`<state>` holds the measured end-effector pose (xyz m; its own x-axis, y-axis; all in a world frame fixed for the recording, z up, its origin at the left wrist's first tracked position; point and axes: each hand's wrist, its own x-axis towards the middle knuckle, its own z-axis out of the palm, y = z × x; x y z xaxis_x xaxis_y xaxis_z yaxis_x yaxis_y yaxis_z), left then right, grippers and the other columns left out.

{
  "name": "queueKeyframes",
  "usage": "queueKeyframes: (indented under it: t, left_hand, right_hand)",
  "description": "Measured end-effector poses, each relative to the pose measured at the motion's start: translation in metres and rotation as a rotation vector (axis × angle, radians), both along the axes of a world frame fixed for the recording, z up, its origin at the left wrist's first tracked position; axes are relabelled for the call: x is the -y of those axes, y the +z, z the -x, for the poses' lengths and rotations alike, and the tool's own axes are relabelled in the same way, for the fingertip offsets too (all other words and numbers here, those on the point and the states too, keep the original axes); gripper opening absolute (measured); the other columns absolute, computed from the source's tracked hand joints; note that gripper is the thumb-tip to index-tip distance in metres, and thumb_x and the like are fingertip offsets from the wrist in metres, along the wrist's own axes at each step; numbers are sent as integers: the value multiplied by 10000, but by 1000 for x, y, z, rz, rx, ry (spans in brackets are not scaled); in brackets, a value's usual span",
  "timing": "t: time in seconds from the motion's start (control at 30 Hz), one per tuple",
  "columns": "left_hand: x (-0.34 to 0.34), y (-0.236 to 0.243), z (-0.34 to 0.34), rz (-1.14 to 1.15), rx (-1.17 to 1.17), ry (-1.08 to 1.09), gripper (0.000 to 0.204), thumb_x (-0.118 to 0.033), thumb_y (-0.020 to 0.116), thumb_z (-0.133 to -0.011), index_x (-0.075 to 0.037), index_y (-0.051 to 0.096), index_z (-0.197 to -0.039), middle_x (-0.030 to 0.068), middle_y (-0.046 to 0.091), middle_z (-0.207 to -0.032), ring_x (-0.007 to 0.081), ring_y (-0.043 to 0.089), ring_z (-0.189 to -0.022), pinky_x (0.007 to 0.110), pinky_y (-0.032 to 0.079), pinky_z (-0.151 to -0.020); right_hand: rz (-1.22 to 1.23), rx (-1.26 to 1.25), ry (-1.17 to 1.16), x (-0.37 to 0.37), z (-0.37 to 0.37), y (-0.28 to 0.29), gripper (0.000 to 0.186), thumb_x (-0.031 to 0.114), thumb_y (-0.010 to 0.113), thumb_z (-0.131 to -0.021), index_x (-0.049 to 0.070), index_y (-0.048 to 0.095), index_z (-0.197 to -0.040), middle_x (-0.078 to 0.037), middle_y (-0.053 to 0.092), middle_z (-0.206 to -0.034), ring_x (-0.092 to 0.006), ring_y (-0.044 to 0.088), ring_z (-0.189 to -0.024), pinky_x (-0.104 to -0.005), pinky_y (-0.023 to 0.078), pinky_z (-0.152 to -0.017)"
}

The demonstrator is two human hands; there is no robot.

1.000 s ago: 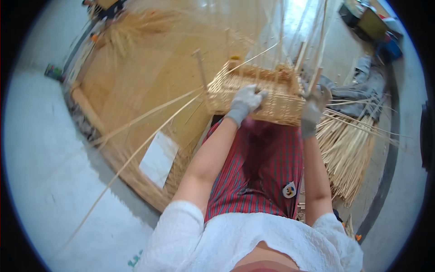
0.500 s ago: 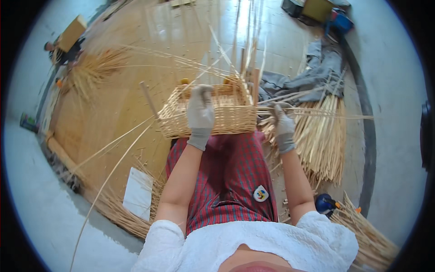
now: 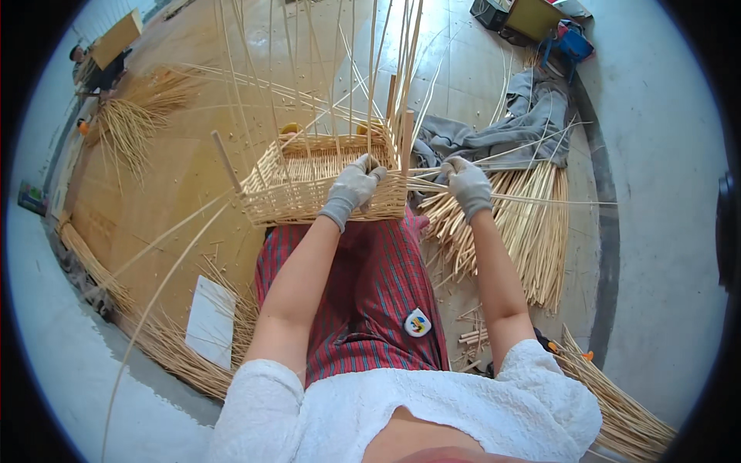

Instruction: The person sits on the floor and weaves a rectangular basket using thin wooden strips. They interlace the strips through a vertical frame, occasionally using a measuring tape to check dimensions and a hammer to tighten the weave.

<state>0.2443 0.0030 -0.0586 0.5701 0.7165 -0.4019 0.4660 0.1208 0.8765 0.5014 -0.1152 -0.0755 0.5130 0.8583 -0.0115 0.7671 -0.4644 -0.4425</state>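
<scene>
A pale wicker basket (image 3: 289, 202) rests across my lap, its walls part woven, with long thin upright rods standing from its far side and corners. My left hand (image 3: 353, 187), in a grey-white work glove, is at the near wall toward the right end. Its fingers are closed at the rim where one upright wicker rod meets them; the fingertips partly hide the grip. Off the basket's right end, my gloved right hand (image 3: 467, 187) is closed around long wicker rods (image 3: 432, 180) that run out sideways from the weave.
Bundled rods (image 3: 532, 239) lie on the floor to the right, below a grey cloth (image 3: 494, 139). More rods (image 3: 135, 123) spread at far left, near a person (image 3: 104, 71). A white board (image 3: 210, 320) lies at lower left. Thick wooden sticks (image 3: 226, 160) stand at basket corners.
My left hand has moved down and right along the near wall, from above the basket to its rim. The upright rods now show clearly. My right hand stays on the side rods.
</scene>
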Motion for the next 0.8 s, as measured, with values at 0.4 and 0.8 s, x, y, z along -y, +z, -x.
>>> queueKeyframes:
  t: [0.4,0.8]
  left_hand:
    - [-153,82,217,-1402,-605,552,316,-372,596,-1012,-78,702,-973,144,695,-871,328,672,-809,396,535,-723]
    - [-166,42,252,-1114,-495,457,575,-534,445,-1057,-96,718,-802,113,668,-660,283,674,-635,392,501,-601]
  right_hand:
    - [-181,225,287,-111,81,126,541,593,469,-997,125,740,-1026,-123,740,-872,-329,715,-849,-428,559,-765]
    - [-294,221,283,-115,58,86,600,636,437,-994,148,749,-838,-126,719,-767,-335,714,-748,-427,561,-662]
